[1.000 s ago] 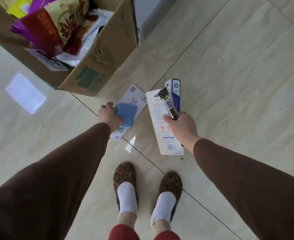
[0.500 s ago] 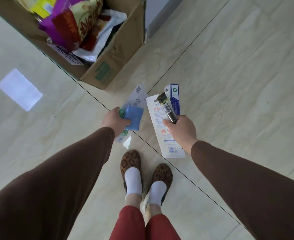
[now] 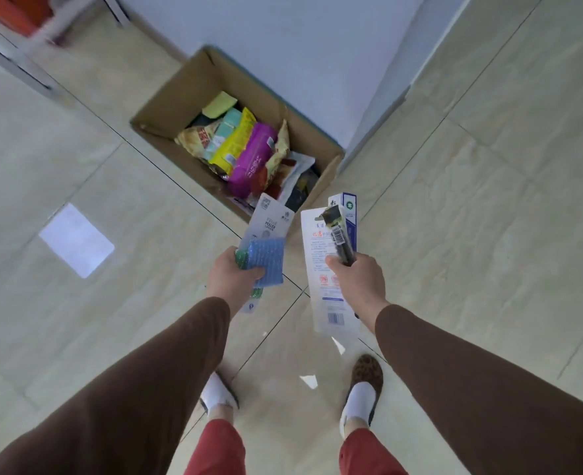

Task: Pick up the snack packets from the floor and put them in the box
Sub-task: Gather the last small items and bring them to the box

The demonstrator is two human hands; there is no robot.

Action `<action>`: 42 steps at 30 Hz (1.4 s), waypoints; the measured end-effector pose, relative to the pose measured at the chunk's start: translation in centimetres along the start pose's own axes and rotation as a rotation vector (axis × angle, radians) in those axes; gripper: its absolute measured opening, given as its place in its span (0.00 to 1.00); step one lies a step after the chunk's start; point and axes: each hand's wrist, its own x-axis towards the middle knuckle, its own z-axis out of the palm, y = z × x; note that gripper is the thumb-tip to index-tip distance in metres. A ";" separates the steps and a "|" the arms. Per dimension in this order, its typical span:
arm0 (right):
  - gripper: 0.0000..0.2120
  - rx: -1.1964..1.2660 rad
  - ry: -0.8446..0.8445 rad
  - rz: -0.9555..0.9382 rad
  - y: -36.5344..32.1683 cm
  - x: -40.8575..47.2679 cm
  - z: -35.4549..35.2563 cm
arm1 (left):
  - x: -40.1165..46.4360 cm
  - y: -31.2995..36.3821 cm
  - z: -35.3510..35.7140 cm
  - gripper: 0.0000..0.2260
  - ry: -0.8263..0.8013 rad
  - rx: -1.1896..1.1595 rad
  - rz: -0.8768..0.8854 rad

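Observation:
An open cardboard box stands on the floor against a pale wall, holding several bright snack packets. My left hand grips a blue sponge pack together with a white peeler card, held just in front of the box's near corner. My right hand grips a long white blister card, a thin dark packet and a blue-and-white carton, to the right of the left hand.
Glossy beige tiled floor with dark grout lines all around. A pale wall corner rises behind the box. Grey furniture legs stand at the top left. My feet in slippers are below my hands.
I have straightened up and both hands have lifted with their packs. The view has swung so the box now lies ahead, in front of my hands, its contents fully visible.

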 end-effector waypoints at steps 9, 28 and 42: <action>0.11 0.234 0.054 0.096 -12.3 -2.1 9.1 | 6.1 1.5 -15.2 0.12 -0.015 0.039 0.071; 0.05 0.537 0.041 0.200 -29.6 10.1 17.5 | 25.4 13.1 -23.2 0.17 -0.014 0.272 0.177; 0.23 0.437 0.143 0.434 -32.7 14.0 21.3 | 33.2 15.2 -26.6 0.25 -0.237 0.604 0.438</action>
